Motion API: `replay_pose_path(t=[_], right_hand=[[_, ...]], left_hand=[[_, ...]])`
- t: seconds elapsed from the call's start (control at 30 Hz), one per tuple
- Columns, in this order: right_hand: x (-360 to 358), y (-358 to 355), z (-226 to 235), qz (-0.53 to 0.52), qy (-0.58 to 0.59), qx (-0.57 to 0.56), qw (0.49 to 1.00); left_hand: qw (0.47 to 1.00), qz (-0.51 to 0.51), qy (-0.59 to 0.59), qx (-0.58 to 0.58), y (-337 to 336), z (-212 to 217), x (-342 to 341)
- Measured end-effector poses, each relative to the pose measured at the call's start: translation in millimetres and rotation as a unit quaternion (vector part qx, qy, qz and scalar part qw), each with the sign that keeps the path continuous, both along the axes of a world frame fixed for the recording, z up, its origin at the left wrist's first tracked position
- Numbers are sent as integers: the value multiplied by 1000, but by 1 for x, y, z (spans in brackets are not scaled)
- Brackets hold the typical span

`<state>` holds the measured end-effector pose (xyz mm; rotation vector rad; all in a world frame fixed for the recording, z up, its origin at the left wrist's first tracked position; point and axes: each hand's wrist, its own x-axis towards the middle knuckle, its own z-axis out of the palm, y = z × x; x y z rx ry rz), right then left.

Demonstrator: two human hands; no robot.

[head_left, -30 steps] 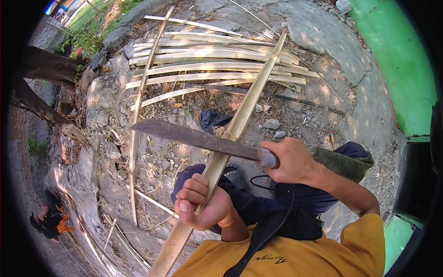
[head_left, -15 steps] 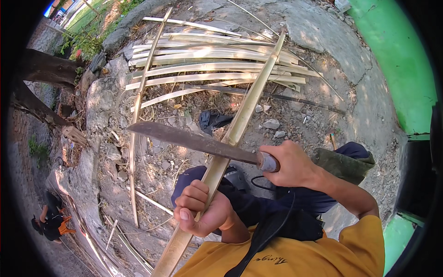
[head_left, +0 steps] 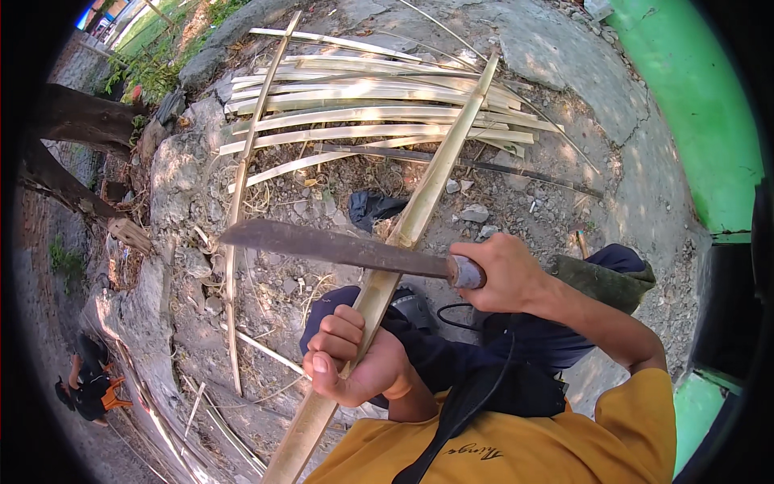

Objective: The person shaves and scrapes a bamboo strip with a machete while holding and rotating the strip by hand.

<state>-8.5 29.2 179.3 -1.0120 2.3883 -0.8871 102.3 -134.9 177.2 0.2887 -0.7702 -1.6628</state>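
My left hand (head_left: 355, 359) is closed around a long split bamboo strip (head_left: 439, 173), which slants from the bottom edge up toward the pile at the back. Its hollow inner side faces up. In my right hand (head_left: 504, 273) is the handle of a machete (head_left: 330, 244), gripped in a fist. The broad dark blade lies across the strip just beyond my left hand, its tip pointing left. Whether the edge bites into the bamboo cannot be made out.
Several pale bamboo strips (head_left: 355, 113) lie side by side on the ground at the back. One long strip (head_left: 242, 194) crosses them at the left. A black plastic piece (head_left: 375, 208) and stones (head_left: 474, 213) lie ahead. Tree trunks (head_left: 81, 121) stand left; a green wall (head_left: 693, 105) rises right. Another person (head_left: 89, 383) is far left.
The machete and my right hand have shifted slightly up and to the left along the bamboo. My left hand has moved up only a little and keeps its hold.
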Motion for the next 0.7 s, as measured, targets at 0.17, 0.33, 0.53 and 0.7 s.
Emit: replay_pose_path(t=[0.17, 0.33, 0.53, 0.7], right_hand=[[-15, 6, -7, -82, 7, 40, 996], [6, -1, 4, 8, -32, -5, 999], [-24, 11, -12, -27, -7, 20, 999], [-5, 0, 8, -9, -48, -4, 999]], left_hand=[[1000, -5, -6, -11, 0, -3, 2], [1000, -6, 2, -12, -2, -3, 5], [999, -23, 6, -27, -1, -6, 1], [1000, -14, 1, -27, -2, -5, 5]])
